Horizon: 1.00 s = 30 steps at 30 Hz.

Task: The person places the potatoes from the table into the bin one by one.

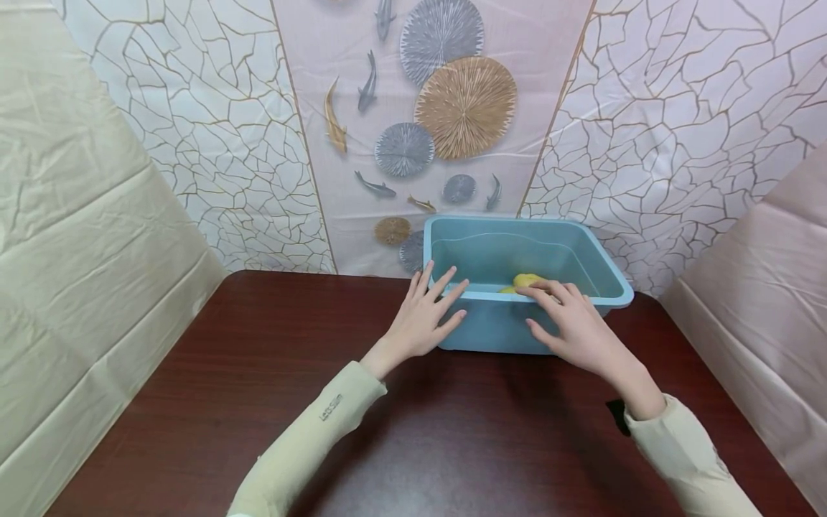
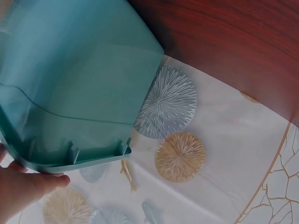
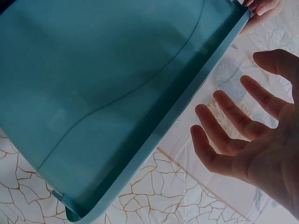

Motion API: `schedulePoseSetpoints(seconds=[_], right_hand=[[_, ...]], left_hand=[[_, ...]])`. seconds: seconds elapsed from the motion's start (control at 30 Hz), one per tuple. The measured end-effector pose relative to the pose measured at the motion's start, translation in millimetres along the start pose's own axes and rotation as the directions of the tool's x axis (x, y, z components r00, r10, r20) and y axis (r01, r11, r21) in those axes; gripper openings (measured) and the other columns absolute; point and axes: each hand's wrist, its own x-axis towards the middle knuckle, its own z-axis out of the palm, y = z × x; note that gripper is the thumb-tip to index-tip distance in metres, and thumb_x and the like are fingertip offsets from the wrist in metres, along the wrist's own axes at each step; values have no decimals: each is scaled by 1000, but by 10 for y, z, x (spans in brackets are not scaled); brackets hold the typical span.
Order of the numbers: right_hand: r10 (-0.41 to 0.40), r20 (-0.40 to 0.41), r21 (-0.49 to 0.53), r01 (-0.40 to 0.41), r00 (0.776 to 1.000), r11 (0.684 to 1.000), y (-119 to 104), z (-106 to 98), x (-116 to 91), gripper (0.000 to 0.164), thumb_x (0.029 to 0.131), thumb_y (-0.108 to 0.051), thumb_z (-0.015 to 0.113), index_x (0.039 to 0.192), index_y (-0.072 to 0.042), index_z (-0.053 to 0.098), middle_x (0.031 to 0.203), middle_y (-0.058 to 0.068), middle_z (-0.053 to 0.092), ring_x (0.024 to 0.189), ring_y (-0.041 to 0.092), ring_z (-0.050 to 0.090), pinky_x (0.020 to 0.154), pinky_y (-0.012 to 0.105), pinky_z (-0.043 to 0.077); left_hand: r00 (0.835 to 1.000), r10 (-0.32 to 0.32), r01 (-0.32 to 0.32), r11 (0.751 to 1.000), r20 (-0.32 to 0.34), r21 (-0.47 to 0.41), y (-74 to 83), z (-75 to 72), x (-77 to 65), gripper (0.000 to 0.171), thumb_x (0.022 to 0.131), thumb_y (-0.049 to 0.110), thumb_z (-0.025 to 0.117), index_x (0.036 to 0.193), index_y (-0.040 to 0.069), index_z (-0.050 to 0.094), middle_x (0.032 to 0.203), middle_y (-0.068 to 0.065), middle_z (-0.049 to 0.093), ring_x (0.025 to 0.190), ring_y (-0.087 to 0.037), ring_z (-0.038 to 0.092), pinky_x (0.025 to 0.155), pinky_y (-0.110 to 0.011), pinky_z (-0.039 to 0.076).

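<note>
A light blue plastic bin (image 1: pixel 494 327) stands on the dark wooden table. Inside it lie rounded yellow things (image 1: pixel 528 279), partly hidden by the front rim and the right hand; their kind is unclear. My left hand (image 1: pixel 416 319) is at the bin's front left corner, its fingers spread and reaching over the rim. In the left wrist view, the left thumb (image 2: pixel 44 182) lies along the rim. My right hand (image 1: pixel 575 327) hovers by the front rim on the right, fingers gently bent. The right wrist view shows that hand apart from the rim, holding nothing.
The brown table (image 1: pixel 258 373) extends to the left and in front of the bin. Patterned cloth (image 1: pixel 226 136) hangs behind, close to the bin's back. Pale cloth hangs (image 1: pixel 64 251) flank the table on both sides.
</note>
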Motion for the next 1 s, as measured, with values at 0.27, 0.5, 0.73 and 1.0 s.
schedulePoseSetpoints(seconds=[0.27,0.5,0.73,1.0], right_hand=[[-14,-18,19,14,1000,1000,-35,69,-107,45,75,-15,66,119,-12,55,118,12,52,102,31,48,77,49,38],[1,-12,19,-1,1000,1000,-81,105,-180,45,77,-17,65,120,-12,54,120,10,51,109,27,44,74,46,38],[-14,-13,20,14,1000,1000,-151,115,-250,45,76,-17,65,120,-13,54,120,9,51,109,28,44,76,47,38],[-14,-2,25,14,1000,1000,-228,120,-301,46,76,-19,66,121,-14,54,123,9,50,110,27,44,79,45,37]], left_hand=[[1000,10,-10,1000,-28,23,21,-34,-151,49,95,40,36,140,22,32,148,-5,24,138,-37,8,108,-53,16],[1000,1,-1,1000,-6,26,58,-116,-290,50,95,39,36,141,23,29,149,-5,20,138,-35,10,108,-53,18],[1000,-1,1,1000,-3,9,89,-199,-427,49,95,36,37,140,19,33,149,-4,21,139,-32,9,108,-53,18],[1000,-15,15,1000,-5,27,129,-287,-552,49,94,37,39,139,19,34,147,-3,28,138,-34,11,107,-53,19]])
